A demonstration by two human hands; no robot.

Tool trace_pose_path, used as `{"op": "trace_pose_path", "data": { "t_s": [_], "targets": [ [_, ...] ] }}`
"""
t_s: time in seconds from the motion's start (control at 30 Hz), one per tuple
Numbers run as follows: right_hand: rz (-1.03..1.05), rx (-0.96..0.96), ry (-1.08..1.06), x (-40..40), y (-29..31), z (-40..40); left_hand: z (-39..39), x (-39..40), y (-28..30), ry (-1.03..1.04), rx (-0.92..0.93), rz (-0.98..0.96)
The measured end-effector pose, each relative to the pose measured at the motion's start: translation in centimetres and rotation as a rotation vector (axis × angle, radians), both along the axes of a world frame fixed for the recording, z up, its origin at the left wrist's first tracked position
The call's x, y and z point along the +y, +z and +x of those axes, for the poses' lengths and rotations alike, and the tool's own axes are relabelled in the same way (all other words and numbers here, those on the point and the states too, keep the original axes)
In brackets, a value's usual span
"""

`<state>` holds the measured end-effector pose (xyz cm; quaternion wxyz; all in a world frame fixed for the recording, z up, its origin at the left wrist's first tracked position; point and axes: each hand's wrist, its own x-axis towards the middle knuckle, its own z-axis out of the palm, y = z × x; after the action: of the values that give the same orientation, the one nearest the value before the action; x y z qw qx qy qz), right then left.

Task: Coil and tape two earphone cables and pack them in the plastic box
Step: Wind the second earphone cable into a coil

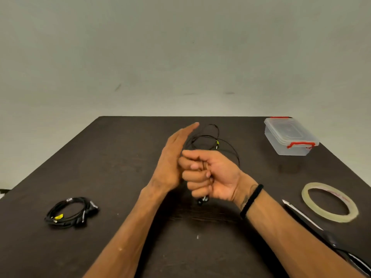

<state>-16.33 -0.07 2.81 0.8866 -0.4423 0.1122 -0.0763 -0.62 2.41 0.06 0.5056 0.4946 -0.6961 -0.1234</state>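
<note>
A black earphone cable (215, 140) is held above the middle of the dark table (124, 157), its loose loops arching beyond the hands and its earbud ends (203, 200) hanging just below the right fist. The right hand (208, 175) is curled tightly around the gathered strands, palm turned toward the left, with a black band (251, 200) worn at the wrist. The left hand (174, 159) is held flat and upright with fingers straight, its palm set against the knuckles of the right hand; whether the cable is wound around it cannot be told. A second earphone cable (70, 211), already coiled, is laid on the table well to the left. A clear plastic box (291, 137) with red clips, its lid on, is placed at the far right corner. A roll of clear tape (330, 201) is laid flat near the right forearm, and scissors (313, 223) are seen just beside it, partly covered by the arm.
</note>
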Motion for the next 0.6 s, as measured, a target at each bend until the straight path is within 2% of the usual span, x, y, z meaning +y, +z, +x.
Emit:
{"op": "trace_pose_path", "data": {
  "t_s": [0.13, 0.27, 0.37, 0.5, 0.57, 0.6],
  "targets": [
    [-0.037, 0.036, 0.223, 1.5, 0.2, 0.5, -0.4, 0.0, -0.5, 0.118, 0.060, 0.009],
    [-0.078, 0.027, 0.305, 2.1, 0.2, 1.0, 0.6, -0.6, -0.8, 0.295, 0.011, -0.190],
    [-0.040, 0.003, 0.213, 0.9, 0.3, 0.4, 2.2, -0.6, 0.2, 0.356, 0.097, -0.097],
    [0.090, -0.131, 0.043, -1.0, 1.0, -1.4, 3.3, -0.2, 0.4, 0.398, 0.079, 0.107],
    [0.128, -0.243, -0.028, -1.5, 1.7, -2.1, 2.6, 0.1, 0.5, 0.337, 0.018, 0.107],
    [0.134, -0.300, -0.082, -1.6, 2.1, -2.3, 2.2, 0.1, 0.4, 0.321, -0.074, 0.072]
  ]
}}
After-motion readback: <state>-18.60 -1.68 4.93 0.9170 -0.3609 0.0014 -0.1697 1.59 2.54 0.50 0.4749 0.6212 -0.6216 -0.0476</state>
